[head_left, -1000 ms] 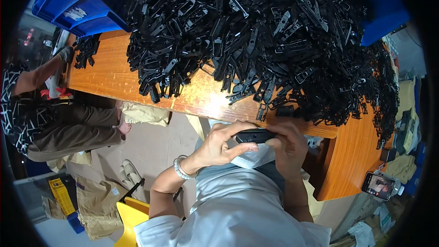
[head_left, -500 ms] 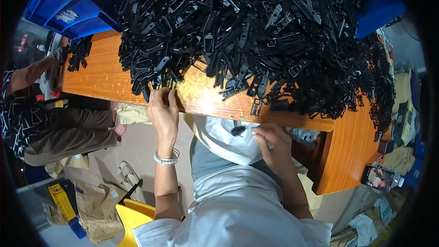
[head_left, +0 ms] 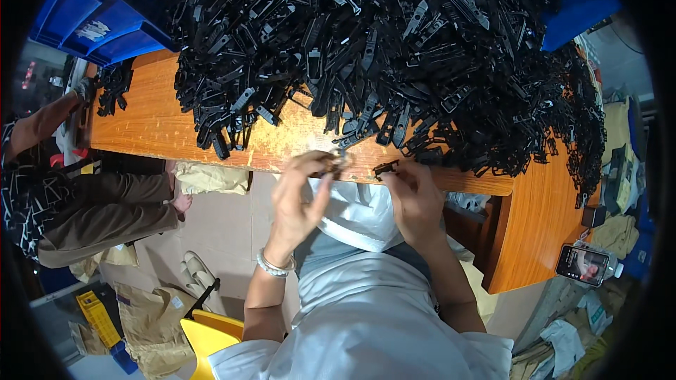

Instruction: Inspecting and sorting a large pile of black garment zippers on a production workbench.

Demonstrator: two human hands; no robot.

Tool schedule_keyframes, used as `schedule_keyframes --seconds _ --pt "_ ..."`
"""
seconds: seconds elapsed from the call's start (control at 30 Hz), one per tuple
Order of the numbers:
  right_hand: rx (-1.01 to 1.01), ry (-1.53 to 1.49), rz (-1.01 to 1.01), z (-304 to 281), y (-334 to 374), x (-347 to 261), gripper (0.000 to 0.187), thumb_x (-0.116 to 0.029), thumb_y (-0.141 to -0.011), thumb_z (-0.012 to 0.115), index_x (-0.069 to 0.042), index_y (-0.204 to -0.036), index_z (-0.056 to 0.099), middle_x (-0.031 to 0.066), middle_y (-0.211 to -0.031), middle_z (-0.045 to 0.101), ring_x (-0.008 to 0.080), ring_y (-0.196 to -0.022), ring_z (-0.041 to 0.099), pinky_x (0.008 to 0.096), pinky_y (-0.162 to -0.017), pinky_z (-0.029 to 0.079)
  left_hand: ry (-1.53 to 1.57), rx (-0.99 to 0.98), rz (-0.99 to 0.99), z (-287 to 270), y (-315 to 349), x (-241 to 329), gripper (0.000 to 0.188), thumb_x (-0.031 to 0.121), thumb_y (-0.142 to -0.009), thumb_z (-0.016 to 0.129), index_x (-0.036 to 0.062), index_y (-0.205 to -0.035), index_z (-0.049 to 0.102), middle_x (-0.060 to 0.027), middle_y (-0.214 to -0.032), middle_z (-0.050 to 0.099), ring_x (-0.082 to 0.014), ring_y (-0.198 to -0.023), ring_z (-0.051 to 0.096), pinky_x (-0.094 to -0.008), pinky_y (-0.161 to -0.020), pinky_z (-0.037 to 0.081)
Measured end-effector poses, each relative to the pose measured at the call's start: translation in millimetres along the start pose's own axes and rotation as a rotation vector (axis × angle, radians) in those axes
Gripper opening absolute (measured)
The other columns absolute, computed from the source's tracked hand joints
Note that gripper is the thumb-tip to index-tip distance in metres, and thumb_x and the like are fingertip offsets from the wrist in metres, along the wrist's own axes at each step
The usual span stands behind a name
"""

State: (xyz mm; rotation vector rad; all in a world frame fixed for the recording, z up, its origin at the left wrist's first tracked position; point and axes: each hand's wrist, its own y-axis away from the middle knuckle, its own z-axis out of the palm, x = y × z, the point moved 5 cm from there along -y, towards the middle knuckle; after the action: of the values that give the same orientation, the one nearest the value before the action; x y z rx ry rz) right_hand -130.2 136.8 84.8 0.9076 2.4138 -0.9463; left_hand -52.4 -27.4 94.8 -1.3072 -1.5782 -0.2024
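Observation:
My right hand is closed on a small black plastic part, pinched between thumb and fingertips over the table's front edge. My left hand, with a beaded bracelet on the wrist, reaches over the same edge a little to the left. Motion smears its fingers, and whether the dark blur at their tips is a part cannot be made out. Beyond both hands lies a large heap of black plastic parts. A white plastic bag hangs open below the edge, above my lap.
The wooden table bends round to my right. Blue crates stand at the far left and far right. A phone is propped at the right. To the left sits another person; a yellow chair is behind me.
My left hand has left the table edge at the heap's left and moved right. My right hand has risen to the edge with a black part. The black part seen over the bag is out of sight.

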Motion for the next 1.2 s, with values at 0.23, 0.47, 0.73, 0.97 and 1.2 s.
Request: schedule_keyframes --seconds 0.23,0.47,0.73,0.97,1.2 --pt "-0.083 -0.212 -0.08 -15 -16 -26 0.021 0.001 -0.066 0.066 -0.008 -0.085 0.066 0.007 -0.086 0.054 0.019 -0.068 0.051 0.0273 -0.056 0.043 0.106 -0.36 -0.029 20 -9 30 0.037 -0.002 -0.071 0.063 -0.0014 -0.107 0.053 -0.0149 -0.098 0.057 -0.0249 -0.08 0.059 -0.0294 -0.067 0.049" --pt "-0.09 -0.286 -0.125 -19 -19 -21 0.02 -0.001 -0.064 0.066 -0.006 -0.084 0.065 0.007 -0.084 0.053 0.0225 -0.076 0.05 0.0299 -0.063 0.043 0.412 -0.425 -0.262 33 0 15 0.035 -0.003 -0.073 0.063 -0.0009 -0.107 0.056 -0.0095 -0.093 0.059 -0.0141 -0.068 0.058 -0.0236 -0.057 0.048" --pt "0.175 -0.632 0.231 -34 6 10 0.018 -0.01 -0.067 0.069 0.004 -0.077 0.062 0.0093 -0.087 0.055 0.0193 -0.084 0.052 0.0263 -0.072 0.041 0.015 -0.272 -0.063 45 -25 10 0.016 0.004 -0.081 0.057 -0.003 -0.095 0.057 -0.0103 -0.08 0.053 -0.0188 -0.06 0.056 -0.0286 -0.051 0.045" --pt "0.227 -0.86 0.548 -24 11 15 0.011 0.002 -0.075 0.062 0.009 -0.083 0.06 0.0072 -0.085 0.054 0.0112 -0.082 0.051 0.0213 -0.067 0.04 -0.341 -0.163 0.054 40 -23 5 0.01 0.0 -0.074 0.061 -0.0022 -0.084 0.057 -0.0108 -0.074 0.051 -0.0229 -0.059 0.055 -0.0306 -0.048 0.044" --pt "0.083 -1.182 0.883 0 20 26 0.013 -0.006 -0.083 0.056 0.007 -0.085 0.06 0.0077 -0.069 0.057 0.009 -0.056 0.047 0.0197 -0.053 0.036 0.332 -0.071 -0.362 42 4 -11 0.012 -0.004 -0.073 0.064 -0.0036 -0.085 0.063 -0.0044 -0.071 0.062 -0.0071 -0.061 0.058 -0.0186 -0.052 0.044"
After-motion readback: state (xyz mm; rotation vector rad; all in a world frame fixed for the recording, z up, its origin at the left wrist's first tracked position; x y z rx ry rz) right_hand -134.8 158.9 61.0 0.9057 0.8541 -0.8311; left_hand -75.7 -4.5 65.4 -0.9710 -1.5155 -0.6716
